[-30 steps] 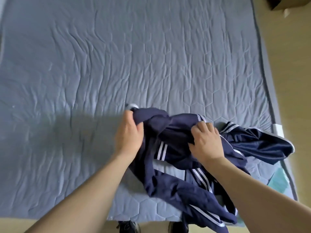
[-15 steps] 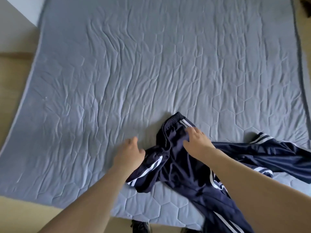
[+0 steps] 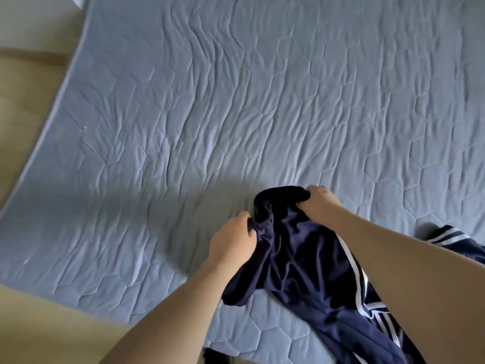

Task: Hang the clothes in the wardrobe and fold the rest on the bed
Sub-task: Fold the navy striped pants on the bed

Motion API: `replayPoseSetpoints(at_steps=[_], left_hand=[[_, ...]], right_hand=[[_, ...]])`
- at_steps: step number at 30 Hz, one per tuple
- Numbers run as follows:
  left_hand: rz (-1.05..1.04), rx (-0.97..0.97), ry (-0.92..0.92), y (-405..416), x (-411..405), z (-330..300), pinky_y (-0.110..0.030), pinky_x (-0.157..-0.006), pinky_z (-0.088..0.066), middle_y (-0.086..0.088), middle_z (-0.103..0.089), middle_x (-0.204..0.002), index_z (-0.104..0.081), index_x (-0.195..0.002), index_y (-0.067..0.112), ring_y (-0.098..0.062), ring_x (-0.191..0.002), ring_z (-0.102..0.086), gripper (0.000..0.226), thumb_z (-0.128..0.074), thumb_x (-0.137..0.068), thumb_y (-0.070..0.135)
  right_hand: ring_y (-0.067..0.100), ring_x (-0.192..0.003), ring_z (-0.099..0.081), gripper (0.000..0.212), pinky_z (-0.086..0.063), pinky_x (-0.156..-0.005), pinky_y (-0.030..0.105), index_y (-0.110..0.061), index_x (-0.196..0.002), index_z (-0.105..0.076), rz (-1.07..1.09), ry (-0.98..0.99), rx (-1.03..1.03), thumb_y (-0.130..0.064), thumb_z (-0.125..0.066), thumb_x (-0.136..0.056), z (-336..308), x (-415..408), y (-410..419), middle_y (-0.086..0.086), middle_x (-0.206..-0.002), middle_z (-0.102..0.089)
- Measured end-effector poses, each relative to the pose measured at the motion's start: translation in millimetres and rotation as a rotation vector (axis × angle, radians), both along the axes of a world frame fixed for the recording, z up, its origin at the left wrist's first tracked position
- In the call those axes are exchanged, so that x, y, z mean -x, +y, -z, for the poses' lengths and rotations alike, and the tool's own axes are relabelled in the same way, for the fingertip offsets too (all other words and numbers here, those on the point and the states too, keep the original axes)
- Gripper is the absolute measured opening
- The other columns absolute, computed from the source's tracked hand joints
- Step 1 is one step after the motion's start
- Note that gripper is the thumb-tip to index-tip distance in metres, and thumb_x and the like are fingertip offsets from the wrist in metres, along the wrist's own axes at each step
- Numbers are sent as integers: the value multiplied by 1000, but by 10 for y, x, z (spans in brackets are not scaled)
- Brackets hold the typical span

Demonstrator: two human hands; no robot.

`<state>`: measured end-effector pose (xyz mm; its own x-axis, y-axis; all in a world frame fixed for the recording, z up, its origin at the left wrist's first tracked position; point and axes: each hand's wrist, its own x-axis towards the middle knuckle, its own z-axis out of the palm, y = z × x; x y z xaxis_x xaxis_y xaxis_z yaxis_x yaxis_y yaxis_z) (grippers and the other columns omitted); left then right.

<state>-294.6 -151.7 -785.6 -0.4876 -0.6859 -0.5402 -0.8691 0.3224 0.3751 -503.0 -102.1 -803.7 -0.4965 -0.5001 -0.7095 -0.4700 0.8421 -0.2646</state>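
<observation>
Navy track pants (image 3: 304, 261) with white side stripes lie crumpled on the near right part of the grey quilted bed (image 3: 236, 114). My left hand (image 3: 232, 241) grips the left end of their dark waistband. My right hand (image 3: 319, 202) grips the waistband's far right part, with the fingers curled round the elastic. The legs trail toward the lower right, partly hidden under my right forearm. One striped part (image 3: 446, 236) shows beyond that arm at the right edge.
Light wooden floor (image 3: 29, 122) runs along the bed's left and near edges. A white corner (image 3: 78, 0) shows at the top left. A dark shoe tip (image 3: 216, 357) peeks out below the bed's near edge.
My left hand has taken hold of the waistband's left end. My right hand shifted its grip further along the waistband. The view has swung left, showing more floor.
</observation>
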Motion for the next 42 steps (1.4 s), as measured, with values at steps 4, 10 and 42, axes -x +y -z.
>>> replayPoseSetpoints(at_steps=[4, 10, 42], left_hand=[[-428, -84, 117, -546, -207, -920, -28, -67, -38, -10, -64, -87, -61, -93, 9, -31, -83, -59, 18, -45, -86, 7], [-754, -27, 273, -882, -667, -2996, -30, -61, -39, -10, -56, -65, -58, -68, 8, -28, -66, -51, 25, -40, -80, -5], [-429, 61, 890, -2354, -2764, -8569, -23, -49, -36, -6, -56, -59, -51, -60, 14, -20, -47, -50, 22, -53, -79, 24]], right_hand=[[20, -70, -52, 13, -39, -61, 25, -13, -87, -57, -89, -204, 80, -24, -62, -88, -1040, 23, -14, 5, -80, -52], [22, -84, -69, 20, -52, -84, 27, -12, -95, -69, -93, -440, 246, -28, -71, -84, -3528, -41, -285, 6, -90, -73], [27, -89, -65, 32, -51, -88, 36, -6, -104, -65, 125, -165, 1063, -32, -68, -85, -8475, -2023, -2069, 9, -96, -69]])
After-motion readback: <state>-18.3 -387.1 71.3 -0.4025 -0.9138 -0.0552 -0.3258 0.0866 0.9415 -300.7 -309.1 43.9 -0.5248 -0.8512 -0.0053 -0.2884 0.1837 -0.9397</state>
